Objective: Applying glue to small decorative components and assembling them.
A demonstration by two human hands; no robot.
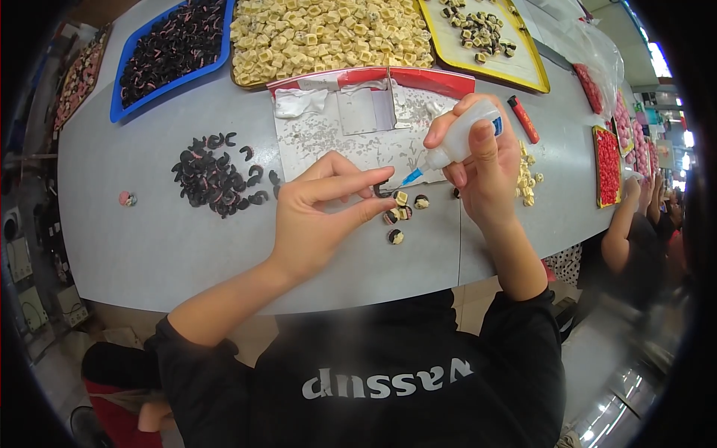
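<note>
Evidently, the small black curved piece [382, 190] is pinched at the fingertips of the left hand [312, 207], thumb and forefinger closed on either side of it, above the grey tabletop [149, 250] near its middle. Close to it comes the blue tapered nozzle [411, 177] of a translucent, soft-looking plastic bottle [469, 137], which the right hand [493, 160] grips between thumb and fingers, tilted nozzle-down; whether the fine tip touches the piece, or any liquid is out, is too small to tell. To do this well, I would rest the left wrist for steadiness, hold the piece by its edges with the face to be wetted clear of the fingertips, and squeeze lightly, so that only a small dab lands and no skin sticks if it is glue. Just below the left fingertips lie a few small black-and-cream pieces [396, 215]; it seems wise not to drip on them. Farther left spreads a loose pile of black curved pieces [213, 179], and right of the right wrist a small scatter of cream pieces [527, 179]. Beyond the hands lies a white, spotted board [306, 145], with a blue plastic tray [116, 104] farther off to the left.
</note>
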